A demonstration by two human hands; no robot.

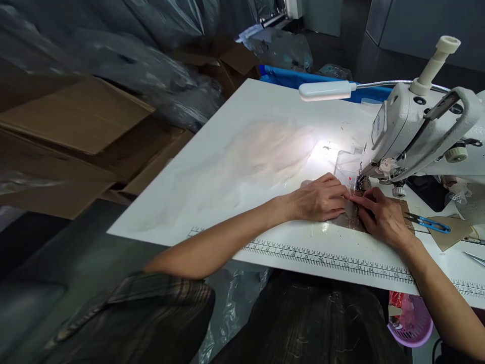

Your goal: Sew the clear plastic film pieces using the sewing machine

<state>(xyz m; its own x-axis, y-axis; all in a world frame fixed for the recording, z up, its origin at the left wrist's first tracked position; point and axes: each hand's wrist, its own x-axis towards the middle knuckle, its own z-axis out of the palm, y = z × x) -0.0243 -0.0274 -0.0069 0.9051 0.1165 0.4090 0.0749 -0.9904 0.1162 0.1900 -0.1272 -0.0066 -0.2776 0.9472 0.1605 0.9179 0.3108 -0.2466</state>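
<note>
A white sewing machine [409, 121] stands at the right, its presser foot [361, 183] low over the bed. Just in front of the foot lies a thin, see-through brownish piece of fabric [350, 220] on the table. My left hand [322, 198] rests on its left side, fingers bent and pressed together at its edge. From the right, my right hand [382, 217] pinches the same piece close to the foot, thumb and forefinger meeting my left fingertips. The pinched edge itself is mostly hidden by the fingers.
Blue thread snips [432, 223] lie on brown card right of my right hand, with metal tweezers [475, 259] farther right. A printed ruler [322, 258] runs along the white table's front edge. Cardboard boxes [76, 121] stand left; a purple basket [415, 331] sits below.
</note>
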